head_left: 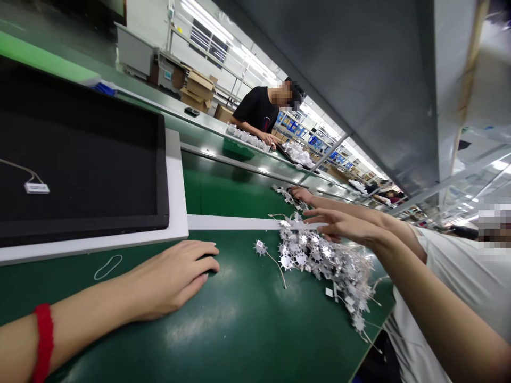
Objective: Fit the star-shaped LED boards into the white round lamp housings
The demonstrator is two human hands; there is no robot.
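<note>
My left hand point(175, 279), with a red band at the wrist, rests on the green table point(223, 330), fingers slightly bent and apart, holding nothing. Over the upper part of a heap of silvery, star-edged pieces with thin cords point(315, 255) is my right hand point(343, 226), its fingers stretched out and apart. Just left of the heap lies one single piece point(260, 247) with its cord trailing down. Farther left, a black tray point(80, 154) holds a small white-labelled piece point(36, 188) on a cord.
A co-worker's hand point(302, 196) touches pieces beyond the heap; that person's white shirt point(459, 282) is at the right. Under the black tray is a white board point(178, 186). A loose white loop point(107, 267) lies near my left forearm. Another person point(257, 111) works across the line.
</note>
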